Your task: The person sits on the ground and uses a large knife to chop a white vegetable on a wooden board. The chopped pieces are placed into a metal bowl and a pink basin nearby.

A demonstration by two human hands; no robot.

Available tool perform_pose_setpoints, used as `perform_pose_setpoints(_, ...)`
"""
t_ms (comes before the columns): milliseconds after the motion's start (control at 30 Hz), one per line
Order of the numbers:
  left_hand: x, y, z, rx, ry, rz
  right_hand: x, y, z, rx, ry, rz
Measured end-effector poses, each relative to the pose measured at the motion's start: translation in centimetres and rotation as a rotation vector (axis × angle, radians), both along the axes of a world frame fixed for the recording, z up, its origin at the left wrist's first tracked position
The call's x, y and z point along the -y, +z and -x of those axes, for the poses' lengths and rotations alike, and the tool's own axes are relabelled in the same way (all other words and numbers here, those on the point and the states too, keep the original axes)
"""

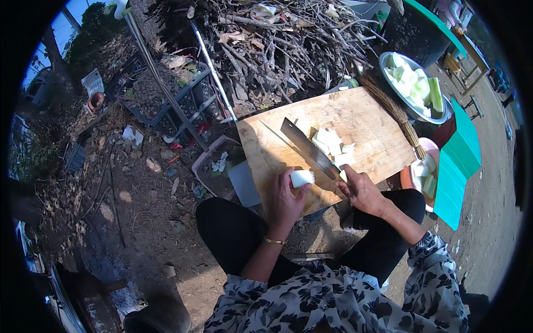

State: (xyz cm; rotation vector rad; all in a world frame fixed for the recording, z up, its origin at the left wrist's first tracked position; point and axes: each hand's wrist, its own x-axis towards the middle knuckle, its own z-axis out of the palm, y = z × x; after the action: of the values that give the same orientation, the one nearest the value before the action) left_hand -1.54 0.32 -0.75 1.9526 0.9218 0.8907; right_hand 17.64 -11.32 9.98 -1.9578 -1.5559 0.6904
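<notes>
My left hand (287,197) grips a pale chunk of peeled gourd or melon (302,178) over the near left part of a wooden cutting board (377,120). In my right hand (361,192) is the handle of a large kitchen knife (310,150); its dark blade points up and left, between the held chunk and a small heap of cut white pieces (329,142). A small pale piece lies against the blade close to the handle. My fingers partly hide the handle.
A metal basin of pale pieces (446,115) stands beyond the board's right corner. A straw whisk broom (389,102) lies along that edge. At the right are a pink basin (433,145) and a teal sheet (462,150); a crate (187,98) and piled sticks (266,45) lie beyond.
</notes>
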Motion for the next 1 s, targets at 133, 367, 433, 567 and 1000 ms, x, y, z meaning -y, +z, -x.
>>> perform_pose_setpoints(133, -0.1, 0.7, 0.4, -0.079, 0.019, -0.11, 1.6, 1.2, 0.3, 0.004, -0.023, 0.041)
perform_pose_setpoints(367, 0.6, -0.8, -0.4, 0.062, 0.093, 0.012, 2.6, 2.4, 1.1, 0.033, 0.026, 0.079)
perform_pose_setpoints(433, 0.7, -0.8, -0.7, 0.042, 0.09, -0.034, 2.8, 2.3, 1.2, 0.033, 0.04, 0.083)
perform_pose_setpoints(567, 0.9, -0.8, -0.7, 0.049, 0.09, -0.052, 2.8, 2.0, 1.1, 0.057, 0.085, 0.095)
perform_pose_setpoints(1000, 0.9, -0.8, -0.4, 0.074, 0.078, -0.023, -0.8, -3.3, 0.2, -0.093, 0.103, 0.048)
